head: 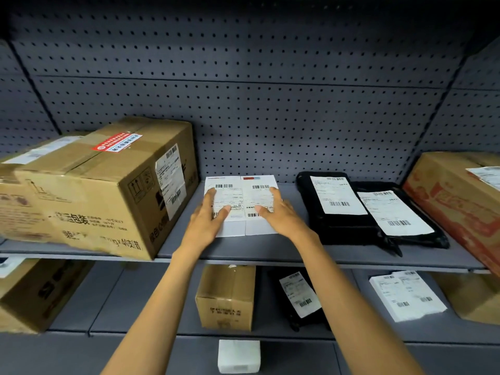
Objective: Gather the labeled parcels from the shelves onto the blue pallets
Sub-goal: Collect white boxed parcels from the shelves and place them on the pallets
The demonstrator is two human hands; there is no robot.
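Two flat white labeled parcels lie side by side in the middle of the grey shelf. My left hand rests on the left one with fingers straight and spread. My right hand lies flat on the right one, thumb pointing inward. Neither hand curls round a parcel. No blue pallet is in view.
A large cardboard box stands left of the parcels. Two black bags with white labels lie to the right, then a red-printed carton. The lower shelf holds a small brown box, a black bag and white parcels.
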